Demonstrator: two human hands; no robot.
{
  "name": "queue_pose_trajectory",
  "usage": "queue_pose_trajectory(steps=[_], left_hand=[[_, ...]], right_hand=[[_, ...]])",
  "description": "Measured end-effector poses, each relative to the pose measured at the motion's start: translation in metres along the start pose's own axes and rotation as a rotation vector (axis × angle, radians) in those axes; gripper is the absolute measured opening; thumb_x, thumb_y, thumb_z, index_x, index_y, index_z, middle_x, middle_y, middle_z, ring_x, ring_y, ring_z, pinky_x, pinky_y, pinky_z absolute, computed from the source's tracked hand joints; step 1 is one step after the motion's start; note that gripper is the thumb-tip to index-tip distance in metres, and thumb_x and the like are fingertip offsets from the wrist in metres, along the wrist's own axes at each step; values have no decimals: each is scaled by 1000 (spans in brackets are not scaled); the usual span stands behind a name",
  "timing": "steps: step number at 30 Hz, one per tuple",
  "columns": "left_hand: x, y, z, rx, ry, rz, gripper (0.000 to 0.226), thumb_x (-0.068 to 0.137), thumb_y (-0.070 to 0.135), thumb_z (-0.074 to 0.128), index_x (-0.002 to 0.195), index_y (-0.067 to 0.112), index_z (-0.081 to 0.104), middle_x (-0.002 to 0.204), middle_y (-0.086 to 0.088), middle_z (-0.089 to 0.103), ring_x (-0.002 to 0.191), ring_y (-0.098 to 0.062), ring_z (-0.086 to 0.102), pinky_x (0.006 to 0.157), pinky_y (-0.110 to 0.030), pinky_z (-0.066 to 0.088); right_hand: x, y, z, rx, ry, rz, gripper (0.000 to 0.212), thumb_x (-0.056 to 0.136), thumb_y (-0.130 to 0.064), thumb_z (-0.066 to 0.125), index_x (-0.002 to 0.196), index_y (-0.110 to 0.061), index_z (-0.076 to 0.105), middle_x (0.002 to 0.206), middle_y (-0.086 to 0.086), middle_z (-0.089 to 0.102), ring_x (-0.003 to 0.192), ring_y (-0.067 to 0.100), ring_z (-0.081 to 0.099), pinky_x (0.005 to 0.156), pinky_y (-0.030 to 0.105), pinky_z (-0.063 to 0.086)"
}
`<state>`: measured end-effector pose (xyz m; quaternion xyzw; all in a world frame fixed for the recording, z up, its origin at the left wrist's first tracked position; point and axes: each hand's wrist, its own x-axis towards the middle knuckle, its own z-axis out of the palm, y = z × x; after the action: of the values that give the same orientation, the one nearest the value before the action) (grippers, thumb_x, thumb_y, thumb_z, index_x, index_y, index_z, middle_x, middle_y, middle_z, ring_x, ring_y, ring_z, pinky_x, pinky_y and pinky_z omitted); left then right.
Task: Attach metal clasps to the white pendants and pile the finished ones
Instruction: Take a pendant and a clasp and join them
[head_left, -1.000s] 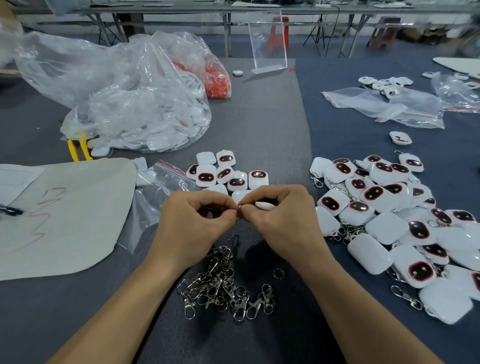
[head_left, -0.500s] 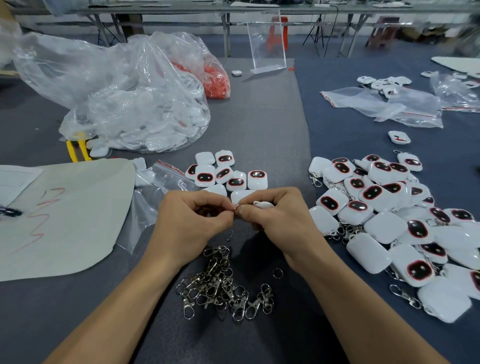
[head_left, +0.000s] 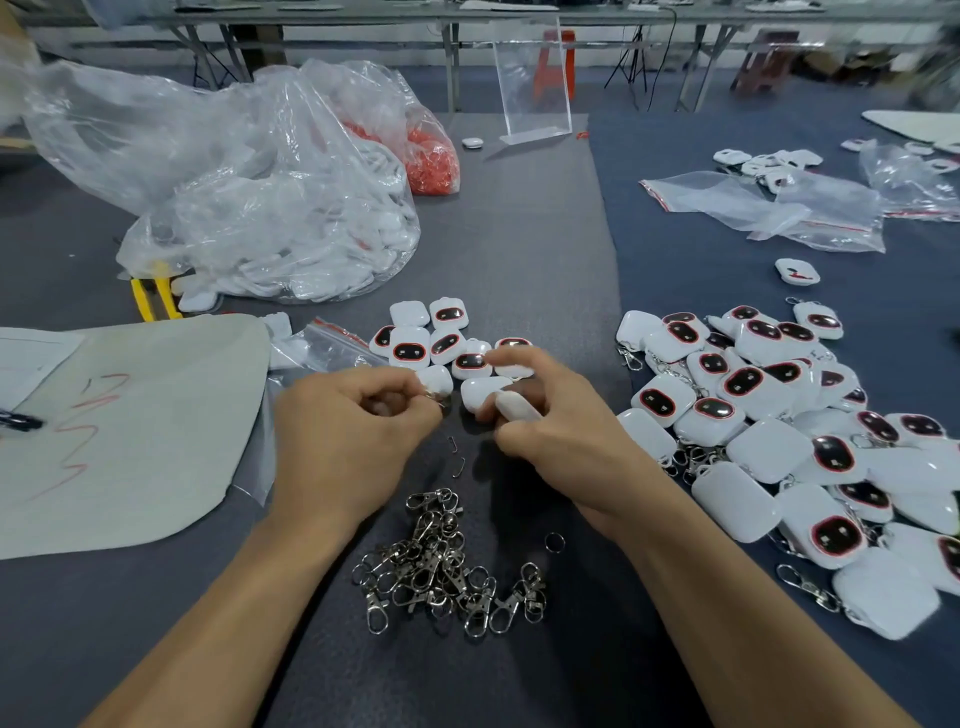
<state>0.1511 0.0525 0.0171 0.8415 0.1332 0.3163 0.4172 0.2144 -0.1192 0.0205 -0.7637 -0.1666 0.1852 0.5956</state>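
I find the small white rounded plastic pendant (head_left: 511, 406) gripped edge-on in the curled fingers of the right hand (head_left: 566, 436), near centre. Its long axis runs roughly left to right, with the left end facing the left hand (head_left: 353, 436). That hand, knuckles up, pinches a small silvery metal clasp part (head_left: 435, 397) between thumb and forefinger, just left of the pendant and apart from it. In my judgement, the metal must travel right to meet it.

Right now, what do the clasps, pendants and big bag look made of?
The clasps look like metal, perhaps plated steel or zinc alloy: bright silvery glints. The pendants look like glossy moulded plastic: smooth white shells, soft highlights, dark red-rimmed faces. The big bag is thin clear plastic film: crinkled, see-through.
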Motion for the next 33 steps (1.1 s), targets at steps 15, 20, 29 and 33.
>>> queue_pose_trajectory(steps=[15,20,29,33], left_hand=[[4,-10,9,208,-469,204,13,70,32,68,78,27,77,68,18,59,65,1,53,58,-10,32],[4,-12,9,171,-490,199,14,70,31,69,78,28,79,66,24,59,62,2,54,59,-8,34],[5,-13,10,174,-503,201,12,69,30,67,76,26,77,66,12,60,61,-5,53,57,-15,35],[5,-14,10,151,-514,201,14,71,30,69,80,29,79,67,22,61,63,2,55,58,-9,34]], right_hand=[[5,9,2,-168,190,-82,37,82,-16,78,101,-43,62,90,-5,70,65,15,70,71,39,61],[7,12,0,-229,291,-109,23,73,-22,87,88,-32,71,80,-13,74,68,0,65,65,15,48],[5,10,-4,-284,232,-108,12,78,-25,84,87,-31,80,71,-15,73,63,-4,63,61,9,45],[6,8,-5,-255,279,-132,10,85,-22,78,91,-29,79,69,-12,72,59,2,63,69,22,54]])
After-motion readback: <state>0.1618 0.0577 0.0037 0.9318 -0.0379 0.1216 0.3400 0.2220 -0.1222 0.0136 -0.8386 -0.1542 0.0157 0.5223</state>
